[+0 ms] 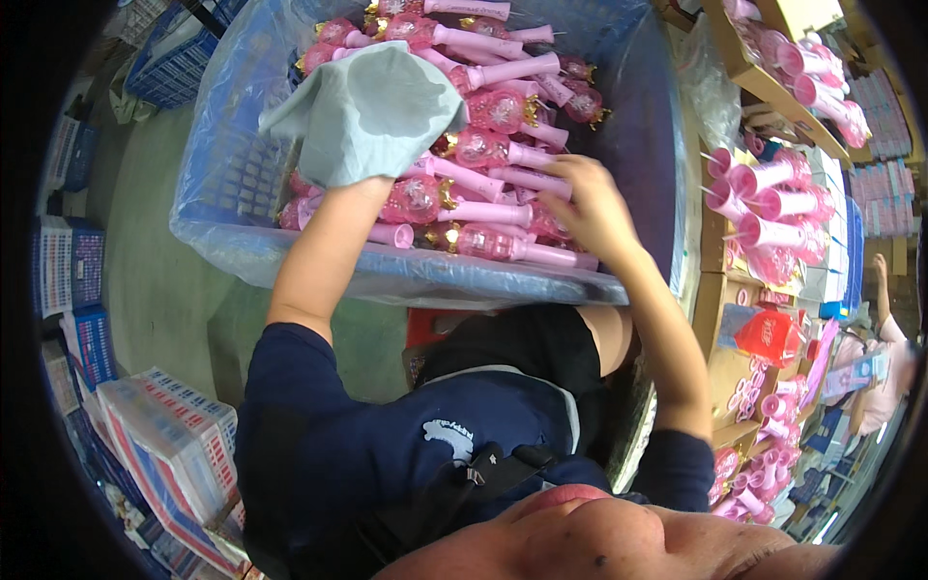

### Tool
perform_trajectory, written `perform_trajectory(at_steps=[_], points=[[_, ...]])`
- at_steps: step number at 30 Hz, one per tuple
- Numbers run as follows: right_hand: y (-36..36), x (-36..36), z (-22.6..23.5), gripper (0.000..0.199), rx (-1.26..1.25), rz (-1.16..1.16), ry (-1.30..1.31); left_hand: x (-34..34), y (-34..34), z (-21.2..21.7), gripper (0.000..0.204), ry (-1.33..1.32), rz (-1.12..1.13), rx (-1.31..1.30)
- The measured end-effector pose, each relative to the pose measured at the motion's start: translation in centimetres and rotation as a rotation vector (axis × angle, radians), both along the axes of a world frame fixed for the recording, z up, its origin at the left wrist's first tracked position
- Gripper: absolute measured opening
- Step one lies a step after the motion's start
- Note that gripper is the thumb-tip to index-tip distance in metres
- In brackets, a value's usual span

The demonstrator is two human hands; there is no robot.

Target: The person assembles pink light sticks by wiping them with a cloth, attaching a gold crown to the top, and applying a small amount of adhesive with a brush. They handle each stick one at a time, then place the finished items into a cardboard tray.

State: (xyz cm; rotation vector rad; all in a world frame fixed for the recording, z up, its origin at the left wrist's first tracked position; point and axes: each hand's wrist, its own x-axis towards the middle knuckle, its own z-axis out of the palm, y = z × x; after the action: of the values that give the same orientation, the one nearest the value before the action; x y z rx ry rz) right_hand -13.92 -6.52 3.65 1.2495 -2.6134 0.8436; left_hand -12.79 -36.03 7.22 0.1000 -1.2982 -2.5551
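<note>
Pink wands point(498, 111) are piled inside the blue crate point(646, 135). Over it, the left hand point(371, 187) is covered by grey cloth point(338, 145), grip hidden; the right hand point(594, 205) is curled at handles, pinch unclear.

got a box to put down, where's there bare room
Green floor shows bare left of the blue crate, between it and the stacked boxes. Inside, a strip along its right wall looks open. Pink wands crowd the middle and the cartons at right.
</note>
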Motion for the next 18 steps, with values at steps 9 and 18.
perform_trajectory(at_steps=[9,18], points=[[-15.7,-3.0,-13.8,0.035,0.597,0.321,-0.217,-0.4,0.4,1.4,0.012,0.197,0.419,-2.145],[-10.9,-3.2,-11.2,0.068,0.753,0.179,-0.180,-0.1,2.6,1.9,0.019,0.675,0.668,-2.205]])
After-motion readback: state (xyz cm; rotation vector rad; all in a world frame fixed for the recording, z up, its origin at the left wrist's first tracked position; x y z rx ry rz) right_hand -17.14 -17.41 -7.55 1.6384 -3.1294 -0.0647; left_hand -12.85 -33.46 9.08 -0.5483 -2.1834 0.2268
